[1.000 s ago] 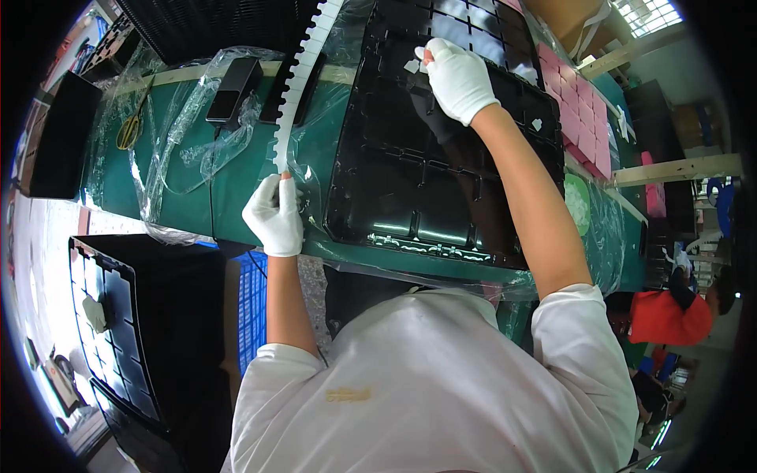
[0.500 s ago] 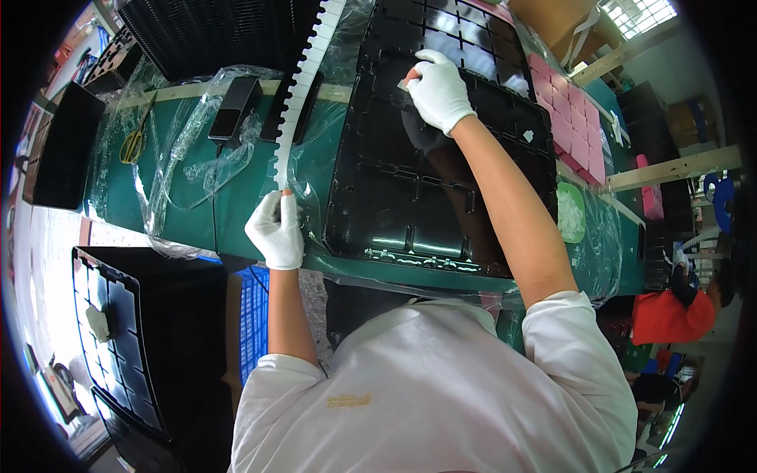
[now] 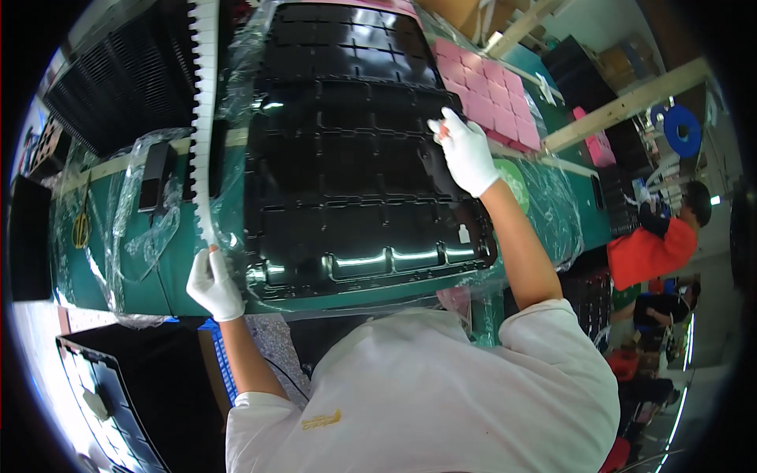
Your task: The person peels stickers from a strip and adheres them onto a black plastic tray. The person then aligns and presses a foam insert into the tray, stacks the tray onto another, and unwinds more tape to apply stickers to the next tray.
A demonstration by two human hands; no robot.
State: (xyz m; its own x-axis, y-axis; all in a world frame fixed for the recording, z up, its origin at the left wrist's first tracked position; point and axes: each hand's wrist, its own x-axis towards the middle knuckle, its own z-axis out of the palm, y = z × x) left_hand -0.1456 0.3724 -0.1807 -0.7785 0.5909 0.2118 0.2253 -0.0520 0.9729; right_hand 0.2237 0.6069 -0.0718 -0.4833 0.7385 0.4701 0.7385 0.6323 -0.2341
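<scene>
The person's left hand (image 3: 213, 285), in a white glove, has its fingers clenched on the near end of a long white notched strip (image 3: 205, 110) — the strip runs straight away from the hand along the left side of a large black moulded tray (image 3: 347, 181), up to the far edge of the view. The tray lies flat on the green bench (image 3: 169, 280), its ribbed, compartmented surface glossy under clear plastic film (image 3: 236, 71) that wrinkles around its left edge and near corner. The gloved right hand (image 3: 467, 151) rests on the tray's right edge, fingers bent over the rim; whether they pinch the tray itself or only the film cannot be told.

Left of the strip, a small black device (image 3: 156, 175) sits on the bench inside a loose clear bag (image 3: 130, 229). Beyond the right hand lies a pink segmented sheet (image 3: 493, 98). Stacks of black trays (image 3: 110, 94) stand at the far left — and another person in an orange top (image 3: 646, 248) is at the right edge.
</scene>
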